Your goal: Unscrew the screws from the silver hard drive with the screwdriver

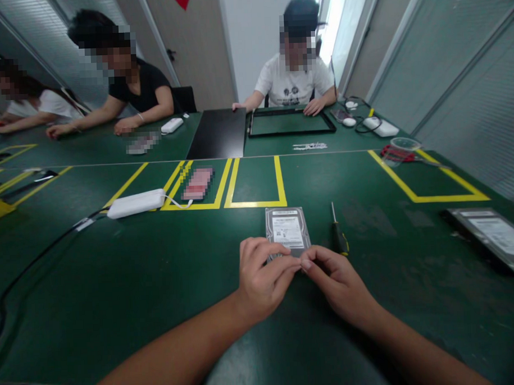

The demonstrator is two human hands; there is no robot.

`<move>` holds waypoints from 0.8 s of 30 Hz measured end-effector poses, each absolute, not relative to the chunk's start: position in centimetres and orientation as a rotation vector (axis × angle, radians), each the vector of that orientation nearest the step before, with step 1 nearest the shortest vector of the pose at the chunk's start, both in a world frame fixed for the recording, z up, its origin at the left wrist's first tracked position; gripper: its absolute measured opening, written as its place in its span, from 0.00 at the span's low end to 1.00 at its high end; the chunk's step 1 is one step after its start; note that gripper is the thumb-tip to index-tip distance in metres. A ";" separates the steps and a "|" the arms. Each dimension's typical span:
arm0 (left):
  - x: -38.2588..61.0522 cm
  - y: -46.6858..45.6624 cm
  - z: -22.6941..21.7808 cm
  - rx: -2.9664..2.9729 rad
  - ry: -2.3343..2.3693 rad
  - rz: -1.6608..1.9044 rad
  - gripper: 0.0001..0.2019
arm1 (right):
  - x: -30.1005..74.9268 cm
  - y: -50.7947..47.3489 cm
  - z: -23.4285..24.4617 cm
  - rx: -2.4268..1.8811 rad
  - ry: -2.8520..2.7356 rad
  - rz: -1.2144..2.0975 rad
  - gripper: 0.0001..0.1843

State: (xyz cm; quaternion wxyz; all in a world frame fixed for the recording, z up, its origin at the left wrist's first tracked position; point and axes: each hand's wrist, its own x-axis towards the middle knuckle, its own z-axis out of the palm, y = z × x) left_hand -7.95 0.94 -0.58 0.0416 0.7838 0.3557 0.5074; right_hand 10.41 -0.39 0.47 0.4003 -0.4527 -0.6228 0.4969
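A hard drive [287,229] with a white label lies flat on the green table [158,263] just ahead of me. My left hand [262,279] rests against its near edge, fingers curled and pinched toward the middle. My right hand [333,279] meets it there, fingertips pressed together at the drive's near right corner. Whatever small thing sits between the fingertips is hidden. A screwdriver [338,234] with a black and yellow handle lies just right of the drive, beside my right hand.
A second hard drive [492,235] lies at the right edge. A white power strip [136,203] with a black cable, a phone [197,183] and yellow-taped boxes [255,204] lie ahead. Three people sit across the table; one holds a black frame [291,123].
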 end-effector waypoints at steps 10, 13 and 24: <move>-7.7 0.8 -0.1 2.489 1.104 1.407 0.03 | 10.3 -0.5 0.4 -1.123 -1.559 1.233 0.17; -7.8 0.8 -0.1 2.498 1.113 1.379 0.03 | 10.3 -0.5 0.3 -1.127 -1.562 1.242 0.17; -7.9 1.2 -0.2 2.494 1.059 1.349 0.02 | 10.4 -0.6 0.4 -1.145 -1.612 1.213 0.17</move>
